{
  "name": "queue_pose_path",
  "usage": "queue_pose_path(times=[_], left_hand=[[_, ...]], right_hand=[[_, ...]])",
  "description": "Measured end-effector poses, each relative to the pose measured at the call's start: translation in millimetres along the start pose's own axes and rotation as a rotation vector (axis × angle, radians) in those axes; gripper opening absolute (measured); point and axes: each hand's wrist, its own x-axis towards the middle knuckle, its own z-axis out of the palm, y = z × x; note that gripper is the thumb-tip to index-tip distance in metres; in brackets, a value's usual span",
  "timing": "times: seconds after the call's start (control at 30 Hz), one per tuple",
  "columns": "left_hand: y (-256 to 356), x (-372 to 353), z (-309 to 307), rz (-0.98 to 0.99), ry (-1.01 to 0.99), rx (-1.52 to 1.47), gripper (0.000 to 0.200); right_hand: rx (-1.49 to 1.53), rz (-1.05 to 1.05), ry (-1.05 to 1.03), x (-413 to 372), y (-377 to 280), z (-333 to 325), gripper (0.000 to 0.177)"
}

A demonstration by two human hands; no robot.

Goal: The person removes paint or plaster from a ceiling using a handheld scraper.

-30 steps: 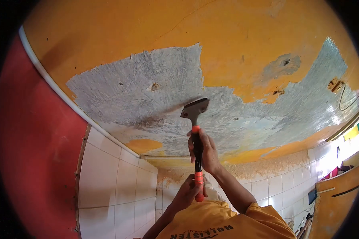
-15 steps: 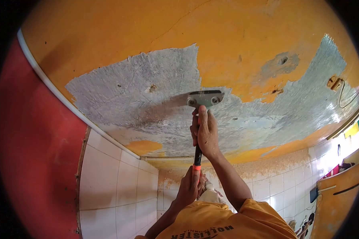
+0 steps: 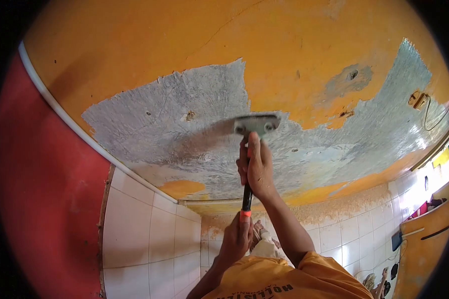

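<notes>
A long-handled paint scraper [image 3: 257, 124] lies with its wide metal head at the lower edge of the orange paint, slightly blurred. My right hand [image 3: 259, 169] is wrapped around the handle just below the head, its thumb laid along the shaft. Lower down, my left hand [image 3: 236, 236] grips the black handle near its orange band. Around the head, the wall [image 3: 209, 94] is bared to a scratched grey surface with ragged paint edges. Orange paint [image 3: 179, 35] covers the area above.
A white pipe [image 3: 70, 117] runs down the left corner beside a red wall [image 3: 40, 174]. White tiles [image 3: 129, 214] stand below it. Paint debris [image 3: 344, 205] lies along the floor at the wall's foot. A socket with a wire [image 3: 419, 101] and an orange cabinet [image 3: 426, 249] are at right.
The scraper head stays at almost the same place on the wall and is now blurred by motion. My view has shifted slightly; both hands keep their hold.
</notes>
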Motion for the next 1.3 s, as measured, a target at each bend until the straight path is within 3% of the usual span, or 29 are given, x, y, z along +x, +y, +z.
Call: queue_pose_path(times=[0.07,0.2,0.3,0.43,0.63,0.77,0.93,1.07,1.3], left_hand=[[19,3,-4,0.048,0.000,0.049,0.040],[-10,0,-4,0.083,0.053,0.079,0.037],[-11,-4,1,-0.027,0.059,0.007,0.037],[11,6,-10,0.069,0.034,0.027,0.037],[-37,-6,-4,-0.122,0.074,-0.068,0.044],[-46,1,-11,-0.025,0.066,-0.064,0.046],[-14,21,-14,0.137,0.092,0.045,0.042],[-45,14,-8,0.144,0.143,0.070,0.038],[7,6,-23,0.132,0.115,0.108,0.039]], right_hand=[[-0.002,-0.005,0.006,5,-13,7,0.052],[-0.009,0.005,0.003,-4,6,4,0.051],[0.004,0.017,-0.011,-1,7,0,0.051],[0.026,-0.007,-0.001,5,-8,8,0.054],[-0.161,0.064,-0.007,-11,44,2,0.055],[-0.135,0.047,-0.038,-3,42,9,0.054],[-0.084,0.015,-0.090,13,-1,27,0.056],[-0.097,0.052,-0.089,6,24,18,0.056],[0.010,0.015,-0.101,13,-9,38,0.056]])
